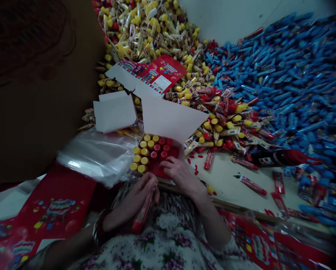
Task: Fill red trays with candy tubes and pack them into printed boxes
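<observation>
A left hand (135,198) grips a red-wrapped candy tube (142,214) lengthwise against the palm, fingers curled around it, while a right hand (179,174) rests its fingertips on the packed rows inside an open cardboard carton (170,120), its white-lined lid flap raised. Yellow caps (138,155) fill the carton's left side in tight rows, with red caps (161,148) beside them. The tubes stand upright, caps facing up, and the carton's near corner sits just above the left hand.
</observation>
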`<action>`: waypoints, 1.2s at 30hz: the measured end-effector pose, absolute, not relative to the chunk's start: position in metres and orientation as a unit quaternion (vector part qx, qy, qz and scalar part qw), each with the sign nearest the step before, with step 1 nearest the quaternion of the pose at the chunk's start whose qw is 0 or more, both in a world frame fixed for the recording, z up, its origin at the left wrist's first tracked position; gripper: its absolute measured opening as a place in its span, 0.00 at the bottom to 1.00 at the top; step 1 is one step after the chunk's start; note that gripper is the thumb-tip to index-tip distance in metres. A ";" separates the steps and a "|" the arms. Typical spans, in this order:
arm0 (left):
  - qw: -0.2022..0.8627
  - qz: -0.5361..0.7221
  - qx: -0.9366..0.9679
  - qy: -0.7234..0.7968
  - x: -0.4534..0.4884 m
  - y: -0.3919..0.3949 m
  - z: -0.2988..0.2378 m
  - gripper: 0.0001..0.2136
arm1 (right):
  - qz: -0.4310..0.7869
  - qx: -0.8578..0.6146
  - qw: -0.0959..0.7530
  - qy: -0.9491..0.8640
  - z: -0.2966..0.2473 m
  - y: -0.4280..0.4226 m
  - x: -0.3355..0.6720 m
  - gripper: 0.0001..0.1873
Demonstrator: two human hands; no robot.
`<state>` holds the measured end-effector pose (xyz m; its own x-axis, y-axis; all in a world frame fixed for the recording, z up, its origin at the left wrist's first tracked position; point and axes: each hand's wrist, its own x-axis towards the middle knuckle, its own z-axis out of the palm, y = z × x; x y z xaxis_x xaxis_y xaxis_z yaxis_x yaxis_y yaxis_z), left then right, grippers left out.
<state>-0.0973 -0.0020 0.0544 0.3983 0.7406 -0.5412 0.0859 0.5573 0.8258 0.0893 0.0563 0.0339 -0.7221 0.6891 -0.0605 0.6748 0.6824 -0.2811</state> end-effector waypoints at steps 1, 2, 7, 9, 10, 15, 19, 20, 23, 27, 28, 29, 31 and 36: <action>0.739 0.193 0.426 0.484 -0.100 -0.008 0.051 0.20 | 0.140 -0.366 0.024 -0.920 0.032 0.058 0.089 0.08; 0.752 0.162 0.443 0.461 -0.104 -0.013 0.049 0.20 | 0.139 -0.359 0.025 -0.922 0.030 0.059 0.089 0.08; 0.795 0.046 0.492 0.353 -0.144 -0.022 0.043 0.27 | 0.146 -0.351 0.042 -0.924 0.023 0.069 0.093 0.08; 0.776 0.020 0.519 0.358 -0.158 -0.018 0.041 0.31 | 0.167 -0.351 0.049 -0.920 0.025 0.072 0.092 0.08; 0.756 0.013 0.543 0.365 -0.162 -0.014 0.040 0.33 | 0.177 -0.351 0.050 -0.918 0.026 0.074 0.092 0.08; 0.623 0.063 0.655 0.423 -0.157 0.000 0.046 0.24 | 0.159 -0.346 0.039 -0.924 0.026 0.074 0.089 0.08; 0.568 0.132 0.658 0.476 -0.144 0.005 0.050 0.19 | 0.141 -0.343 0.042 -0.928 0.017 0.071 0.087 0.08; 0.566 0.143 0.651 0.485 -0.143 0.007 0.049 0.18 | 0.146 -0.342 0.047 -0.927 0.015 0.071 0.087 0.08; 0.585 0.152 0.639 0.476 -0.145 0.012 0.046 0.17 | 0.185 -0.361 0.065 -0.912 0.011 0.072 0.088 0.10; 0.617 0.106 0.665 0.408 -0.149 0.017 0.048 0.24 | 0.220 -0.379 0.066 -0.896 0.016 0.069 0.092 0.12; 0.615 0.093 0.672 0.403 -0.149 0.017 0.050 0.26 | 0.221 -0.377 0.059 -0.898 0.019 0.067 0.093 0.11; 0.611 0.084 0.677 0.402 -0.150 0.016 0.052 0.27 | 0.220 -0.375 0.052 -0.899 0.023 0.065 0.093 0.11; 0.609 0.075 0.680 0.402 -0.152 0.015 0.057 0.28 | 0.217 -0.376 0.040 -0.900 0.031 0.061 0.092 0.11; 0.632 0.054 0.668 0.390 -0.161 0.017 0.069 0.32 | 0.238 -0.411 0.034 -0.879 0.036 0.065 0.089 0.17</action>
